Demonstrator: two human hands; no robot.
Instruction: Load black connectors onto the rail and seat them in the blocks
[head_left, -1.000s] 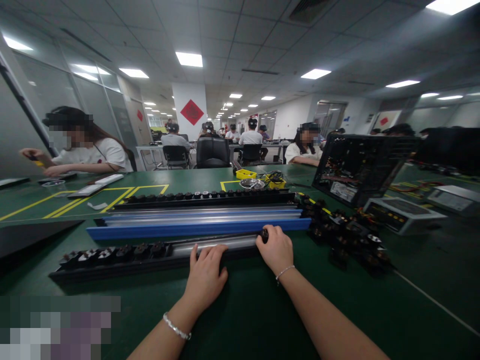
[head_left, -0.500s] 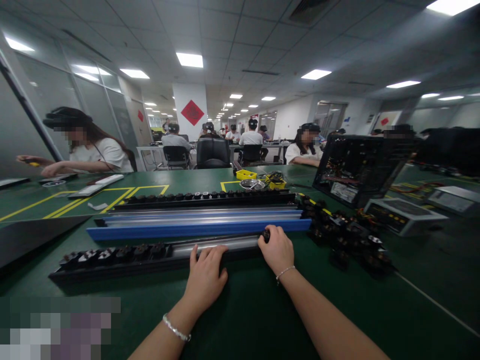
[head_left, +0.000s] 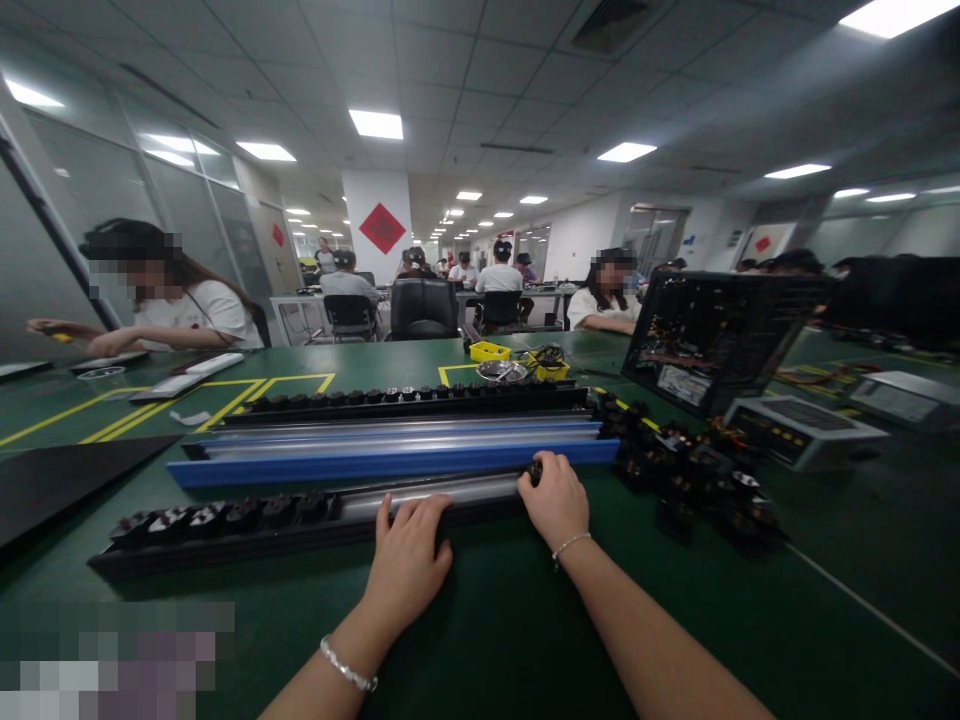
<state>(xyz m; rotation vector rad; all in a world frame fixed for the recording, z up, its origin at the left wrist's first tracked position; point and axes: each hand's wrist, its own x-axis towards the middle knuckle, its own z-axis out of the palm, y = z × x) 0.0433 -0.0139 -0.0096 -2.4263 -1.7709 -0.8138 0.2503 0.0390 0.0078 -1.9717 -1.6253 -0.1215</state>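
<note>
Green tabletop (head_left: 495,620), yellow-taped, under lit ceiling panels. Left fingers (head_left: 384,510) spread on black rail (head_left: 225,540), near edge; right fingers pinch small black part (head_left: 535,470).

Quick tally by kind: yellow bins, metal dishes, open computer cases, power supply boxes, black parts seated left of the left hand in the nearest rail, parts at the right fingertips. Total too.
Yellow bins: 2
Metal dish: 1
Open computer case: 1
Power supply boxes: 2
Seated black parts: 6
Part at right hand: 1
Total: 13
</note>
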